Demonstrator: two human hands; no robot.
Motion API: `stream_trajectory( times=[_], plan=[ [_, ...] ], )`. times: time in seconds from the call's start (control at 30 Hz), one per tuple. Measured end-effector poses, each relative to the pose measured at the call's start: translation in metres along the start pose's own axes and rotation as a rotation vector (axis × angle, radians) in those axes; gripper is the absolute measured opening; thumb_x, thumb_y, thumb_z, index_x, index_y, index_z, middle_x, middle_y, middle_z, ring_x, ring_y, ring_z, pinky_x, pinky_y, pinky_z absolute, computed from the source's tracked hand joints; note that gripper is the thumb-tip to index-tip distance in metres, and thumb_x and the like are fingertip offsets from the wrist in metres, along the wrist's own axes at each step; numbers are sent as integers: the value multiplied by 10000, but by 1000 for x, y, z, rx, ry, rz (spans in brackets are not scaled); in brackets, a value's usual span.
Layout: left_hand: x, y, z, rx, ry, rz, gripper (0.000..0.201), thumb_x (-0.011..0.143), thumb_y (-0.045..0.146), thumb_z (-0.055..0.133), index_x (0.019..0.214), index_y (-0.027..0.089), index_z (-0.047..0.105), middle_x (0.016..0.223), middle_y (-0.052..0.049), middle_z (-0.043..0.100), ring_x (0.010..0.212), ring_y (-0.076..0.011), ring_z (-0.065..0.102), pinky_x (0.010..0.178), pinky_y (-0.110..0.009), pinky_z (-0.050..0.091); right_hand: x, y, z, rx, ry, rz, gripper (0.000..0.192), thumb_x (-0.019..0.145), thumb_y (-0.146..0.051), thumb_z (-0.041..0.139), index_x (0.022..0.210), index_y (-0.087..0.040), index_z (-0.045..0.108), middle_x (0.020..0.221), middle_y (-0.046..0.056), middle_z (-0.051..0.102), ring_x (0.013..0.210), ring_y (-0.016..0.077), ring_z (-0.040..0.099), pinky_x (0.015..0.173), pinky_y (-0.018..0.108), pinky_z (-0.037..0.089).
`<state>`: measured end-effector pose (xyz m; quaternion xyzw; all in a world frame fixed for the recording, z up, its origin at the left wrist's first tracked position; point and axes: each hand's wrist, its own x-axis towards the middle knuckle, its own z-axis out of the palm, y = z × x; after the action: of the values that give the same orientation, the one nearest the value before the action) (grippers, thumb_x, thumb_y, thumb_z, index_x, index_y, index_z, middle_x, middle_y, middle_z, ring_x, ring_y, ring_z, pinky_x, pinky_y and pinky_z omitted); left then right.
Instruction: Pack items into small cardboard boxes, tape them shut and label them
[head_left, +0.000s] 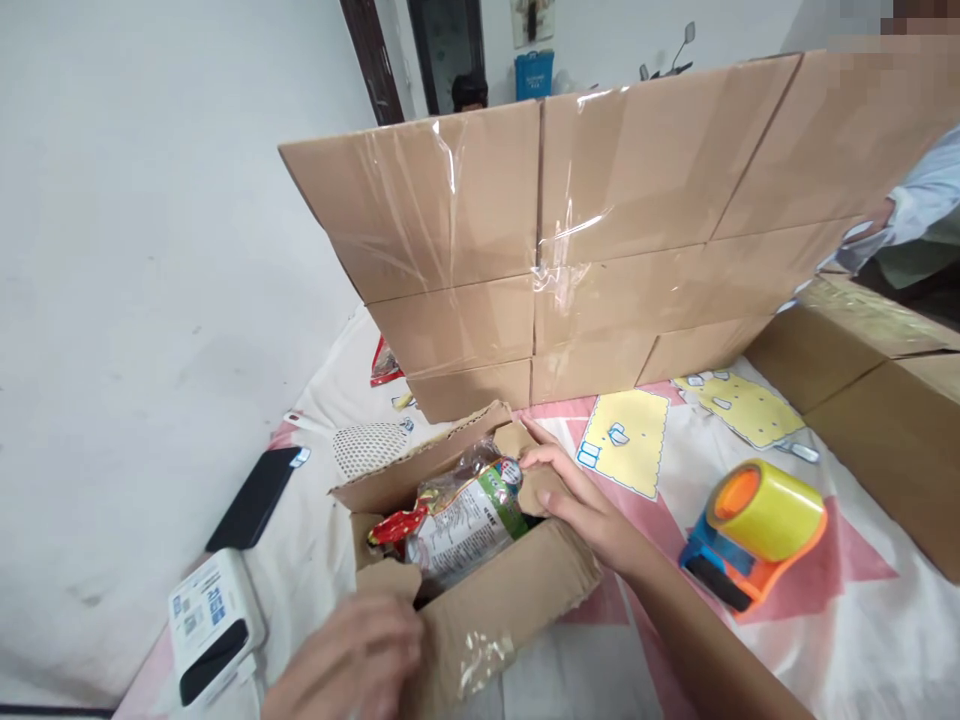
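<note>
A small open cardboard box (510, 625) sits on the bed-like patterned cloth in front of me, flaps raised. Inside lie packaged goods: a clear bag with a white-and-green printed label (469, 525) and a red wrapper (397, 527). My right hand (574, 495) grips the box's right end flap between thumb and fingers. Close to the near left corner, beside the left end flap (390, 578), is my left hand (352, 655). Motion smears its fingers, so whether it holds the flap is unclear.
A large taped cardboard sheet (622, 220) stands behind the box. On the right are a yellow tape roll in a dispenser (757, 540) and another carton (892, 420). A white device (214, 625) and a black phone (255, 500) lie left. A person's sleeve (926, 190) shows far right.
</note>
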<state>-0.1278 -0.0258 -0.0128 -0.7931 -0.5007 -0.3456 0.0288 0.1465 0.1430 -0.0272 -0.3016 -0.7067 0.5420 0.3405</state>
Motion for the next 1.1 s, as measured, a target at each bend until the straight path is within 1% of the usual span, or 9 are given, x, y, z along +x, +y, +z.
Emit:
stream_trajectory(
  times=[0.07, 0.13, 0.23, 0.3, 0.43, 0.63, 0.73, 0.87, 1.1],
  plan=[
    [10, -7, -2, 171, -26, -271, 289, 904, 324, 656, 1190, 300, 694, 1246, -94, 687, 1152, -287, 678, 939, -434, 598, -3, -1, 1, -25, 4, 8, 320, 875, -191, 509, 1178, -281, 559, 1710, 27, 243, 1604, 267, 159, 1267, 521, 216],
    [22, -10, -2, 294, -144, -471, 427, 888, 441, 644, 1287, 290, 631, 1373, -112, 579, 1222, -312, 632, 954, -465, 584, -7, -1, 3, -49, 19, 9, 418, 837, -130, 472, 1219, -286, 543, 1721, 20, 214, 1603, 252, 171, 1272, 521, 210],
    [44, -3, 0, 451, -371, -702, 529, 869, 541, 597, 1295, 231, 561, 1377, -150, 508, 1046, -328, 693, 737, -447, 606, -15, 1, 7, -75, 32, -21, 513, 861, -120, 450, 1335, -310, 503, 1736, -1, 167, 1613, 229, 128, 1291, 517, 180],
    [60, 1, 0, 610, -491, -824, 480, 896, 474, 537, 1290, 198, 526, 1326, -173, 511, 949, -339, 704, 623, -434, 565, -21, 1, 12, -98, 7, -83, 588, 886, -124, 453, 1433, -339, 447, 1746, -25, 116, 1621, 219, 74, 1304, 517, 145],
    [80, -4, -3, 756, -638, -897, 407, 889, 229, 431, 1286, 162, 492, 1184, -165, 583, 1011, -358, 696, 627, -416, 528, -31, -2, 25, -180, -76, -195, 687, 909, -120, 450, 1537, -378, 347, 1752, -53, 35, 1625, 236, -17, 1307, 558, 111],
    [91, -3, -11, 864, -668, -853, 363, 923, 281, 422, 1253, 190, 544, 886, -124, 723, 790, -360, 730, 579, -381, 445, -31, -1, 33, -283, -8, -263, 742, 815, -96, 486, 1516, -316, 376, 1722, 9, 171, 1602, 288, 94, 1288, 578, 196],
    [82, 3, -19, 859, -576, -864, 344, 934, 403, 460, 1206, 239, 592, 734, -86, 727, 672, -358, 716, 541, -351, 386, -30, 2, 31, -338, 55, -292, 742, 800, -115, 487, 1513, -293, 387, 1673, 40, 268, 1561, 309, 186, 1264, 587, 234],
    [51, -2, -22, 776, -293, -841, 358, 923, 499, 503, 1150, 254, 632, 592, -48, 674, 581, -310, 679, 527, -314, 372, -27, 1, 29, -436, 40, -283, 685, 832, -131, 470, 1493, -308, 444, 1636, 29, 347, 1517, 319, 260, 1231, 592, 269],
    [27, -32, -17, 548, 112, -846, 338, 892, 473, 539, 1032, 230, 729, 829, -49, 771, 698, -241, 713, 659, -324, 518, -13, -11, 30, -596, 28, -155, 625, 887, -148, 462, 1479, -344, 499, 1637, 12, 377, 1498, 357, 274, 1194, 645, 290]
  ],
)
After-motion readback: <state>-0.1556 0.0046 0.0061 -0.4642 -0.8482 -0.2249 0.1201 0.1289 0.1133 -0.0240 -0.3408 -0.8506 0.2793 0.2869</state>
